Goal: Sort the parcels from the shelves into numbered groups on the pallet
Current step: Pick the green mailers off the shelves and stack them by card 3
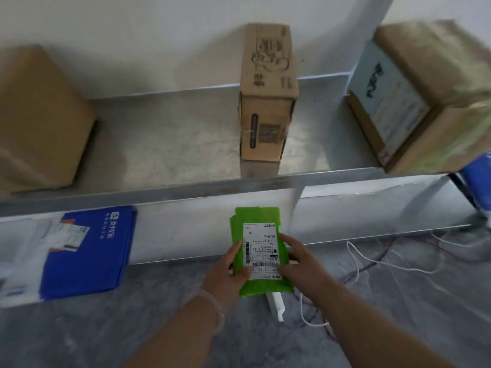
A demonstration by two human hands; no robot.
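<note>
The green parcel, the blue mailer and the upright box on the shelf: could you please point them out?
green parcel [256,215]: head view, bare green above its label.
blue mailer [90,266]: head view, plain blue face.
upright box [265,123]: head view, front face.

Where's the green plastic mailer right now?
Head view, lower centre: green plastic mailer held between left hand and right hand, at the lower metal shelf's front edge.

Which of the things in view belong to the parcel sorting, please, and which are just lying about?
Job: green parcel gripped by left hand and right hand; left box, middle box, right box; blue mailer.
Lying about: white cable on the floor.
</note>
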